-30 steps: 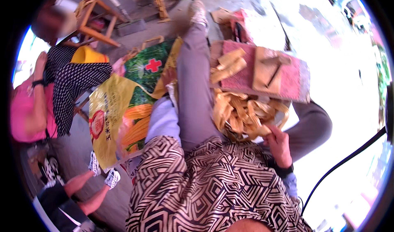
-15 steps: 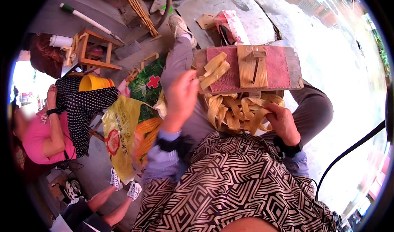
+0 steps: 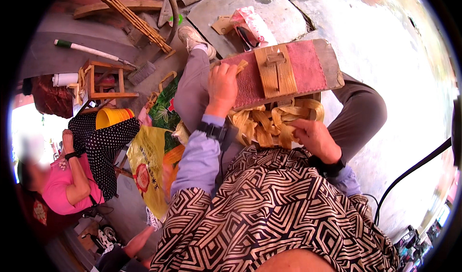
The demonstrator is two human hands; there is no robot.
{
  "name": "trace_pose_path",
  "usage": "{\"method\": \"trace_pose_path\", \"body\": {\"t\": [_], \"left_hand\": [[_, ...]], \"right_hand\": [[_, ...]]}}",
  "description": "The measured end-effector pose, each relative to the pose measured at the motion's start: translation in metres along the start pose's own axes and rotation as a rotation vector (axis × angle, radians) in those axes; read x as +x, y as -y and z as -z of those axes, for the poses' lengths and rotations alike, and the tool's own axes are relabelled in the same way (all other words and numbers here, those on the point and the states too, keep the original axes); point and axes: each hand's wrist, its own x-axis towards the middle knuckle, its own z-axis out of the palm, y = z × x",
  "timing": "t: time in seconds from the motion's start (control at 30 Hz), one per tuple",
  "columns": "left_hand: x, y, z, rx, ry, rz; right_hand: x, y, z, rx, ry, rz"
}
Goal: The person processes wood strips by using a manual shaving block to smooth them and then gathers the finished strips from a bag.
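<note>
A wooden board (image 3: 332,63) covered partly in red cloth lies across in front of me, a slotted wooden block (image 3: 263,70) fixed on its middle. At its left end my left hand (image 3: 222,88) is closed on a flat tan strip (image 3: 242,66), whose end sticks out past the fingers. Below the board's near edge, a heap of curled tan strips (image 3: 260,123) sits in a container whose walls are mostly hidden. My right hand (image 3: 318,139) is at the heap's right side, thumb and finger pinched on a strip (image 3: 287,135).
To the left are a yellow printed bag (image 3: 147,164), a green bag (image 3: 162,109) and a seated person in pink (image 3: 70,192). A wooden stool (image 3: 103,82), a brush (image 3: 141,73) and tied sticks (image 3: 127,17) are farther off. A red-and-white bag (image 3: 255,26) lies beyond the board.
My left hand has closed over the strips at the board's left end. My right hand stays low by the heap. The whole view has turned slightly, tilting the board.
</note>
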Motion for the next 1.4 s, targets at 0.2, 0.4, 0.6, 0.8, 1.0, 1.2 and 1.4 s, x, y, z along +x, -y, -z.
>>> {"method": "trace_pose_path", "body": {"t": [0.2, 0.4, 0.6, 0.8, 1.0, 1.2, 1.4], "left_hand": [[0.001, -0.061, 0.054, -0.173, 0.007, -0.033], [-0.032, -0.139, 0.061, -1.67, 0.876, 0.602], [-0.004, -0.099, 0.089, -1.361, 0.934, 0.405], [0.025, -0.098, 0.144, -1.044, 0.753, 0.238], [-0.02, -0.084, 0.13, -0.711, 0.73, 0.077], [-0.059, -0.087, 0.104, -0.553, 0.472, 0.017], [-0.051, -0.131, 0.062, -0.949, 0.817, 0.201]], "right_hand": [[0.01, 0.004, 0.008, -0.186, -0.072, 0.062], [0.033, 0.011, 0.027, -0.042, 0.051, 0.207], [0.022, 0.019, 0.071, 0.034, 0.328, 0.02], [0.024, 0.037, 0.088, 0.11, 0.175, 0.064], [0.018, 0.011, 0.052, -0.151, 0.027, 0.296], [-0.009, -0.004, 0.043, -0.221, -0.029, 0.119], [-0.007, 0.006, 0.032, -0.293, -0.043, 0.241]]}}
